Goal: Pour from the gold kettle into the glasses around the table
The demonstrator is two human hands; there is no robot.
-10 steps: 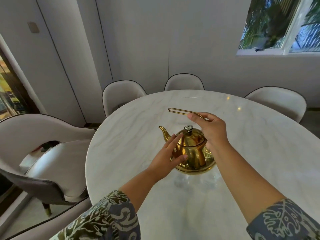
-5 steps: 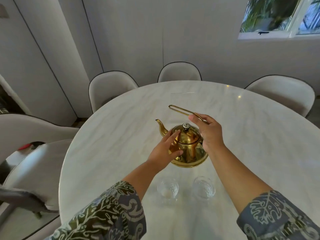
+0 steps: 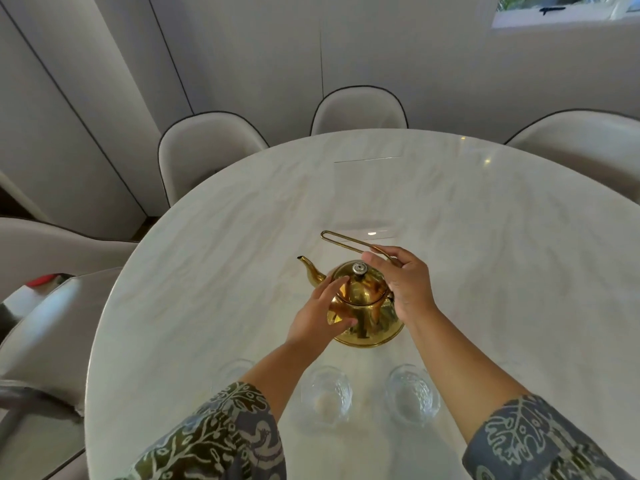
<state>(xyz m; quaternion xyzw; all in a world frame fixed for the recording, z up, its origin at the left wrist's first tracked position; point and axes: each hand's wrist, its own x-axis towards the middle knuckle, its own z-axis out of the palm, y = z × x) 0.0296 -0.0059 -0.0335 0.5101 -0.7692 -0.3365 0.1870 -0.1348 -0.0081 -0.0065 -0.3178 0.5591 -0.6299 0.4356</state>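
Note:
A gold kettle (image 3: 367,306) stands on the white marble table (image 3: 519,271), spout pointing left, its wire handle raised. My right hand (image 3: 405,285) pinches the handle near its right end. My left hand (image 3: 320,315) rests flat against the kettle's left side, fingers spread up toward the lid. In front of the kettle stand clear glasses: one (image 3: 325,394) between my forearms, one (image 3: 412,393) by my right forearm, and a third (image 3: 233,370) partly hidden behind my left forearm.
Cream chairs ring the table: two at the far side (image 3: 207,150) (image 3: 358,109), one at the right (image 3: 581,150), others at the left (image 3: 52,258). A wall stands close behind them, with a window (image 3: 564,10) at top right.
My head has tilted down, so the glasses near the table's front edge have come into sight. Both hands have stayed on the kettle in the same grip.

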